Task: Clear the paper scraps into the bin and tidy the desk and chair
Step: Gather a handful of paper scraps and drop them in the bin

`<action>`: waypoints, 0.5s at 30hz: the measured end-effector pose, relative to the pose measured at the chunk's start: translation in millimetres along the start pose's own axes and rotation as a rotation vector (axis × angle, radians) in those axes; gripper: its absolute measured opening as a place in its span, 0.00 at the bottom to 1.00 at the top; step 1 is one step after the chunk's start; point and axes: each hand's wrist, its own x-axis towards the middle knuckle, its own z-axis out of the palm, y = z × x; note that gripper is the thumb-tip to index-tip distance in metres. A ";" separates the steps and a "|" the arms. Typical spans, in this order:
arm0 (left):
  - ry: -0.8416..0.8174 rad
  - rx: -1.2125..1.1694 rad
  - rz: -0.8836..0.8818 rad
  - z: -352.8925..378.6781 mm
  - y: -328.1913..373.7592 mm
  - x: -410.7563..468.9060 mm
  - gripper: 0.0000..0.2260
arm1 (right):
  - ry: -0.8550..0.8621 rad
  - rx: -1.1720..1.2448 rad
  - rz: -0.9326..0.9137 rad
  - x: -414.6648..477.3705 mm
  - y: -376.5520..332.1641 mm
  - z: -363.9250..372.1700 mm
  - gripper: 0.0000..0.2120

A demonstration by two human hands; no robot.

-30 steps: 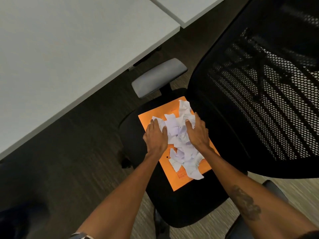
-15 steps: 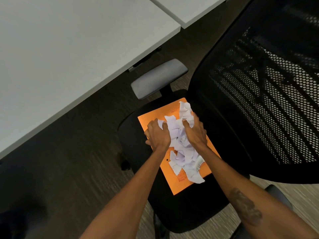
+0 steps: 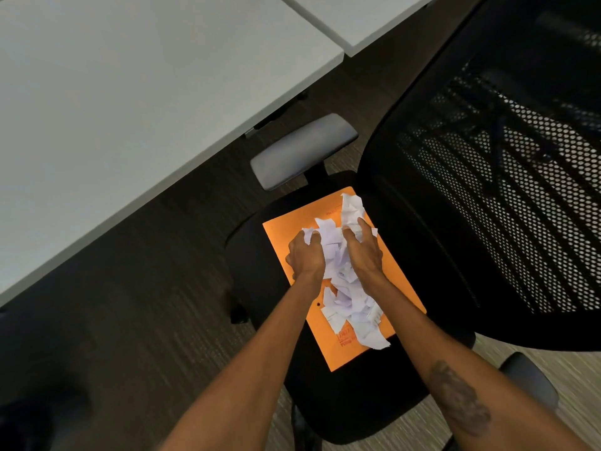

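A heap of white paper scraps point(image 3: 346, 297) lies on an orange folder point(image 3: 403, 297), which rests flat on the black seat point(image 3: 351, 398) of an office chair. My left hand point(image 3: 305, 255) presses against the heap's left side with its fingers curled into the paper. On the heap's right side my right hand point(image 3: 364, 252) does the same, so the upper scraps are bunched between both hands. More scraps trail loose toward the near end of the folder. No bin is in view.
The chair's black mesh backrest point(image 3: 497, 196) rises at the right. A grey armrest point(image 3: 302, 151) sits beyond the seat, another point(image 3: 527, 379) at the near right. A white desk point(image 3: 130, 92) fills the upper left, above dark carpet point(image 3: 146, 320).
Both hands have drawn closer together and their fingers have curled, bunching the upper scraps into a tighter heap. The folder has stayed in place.
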 end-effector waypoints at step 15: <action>-0.111 -0.077 -0.146 4.2 1.5 3.3 0.21 | -0.101 0.226 0.047 -6.8 -12.2 12.1 0.19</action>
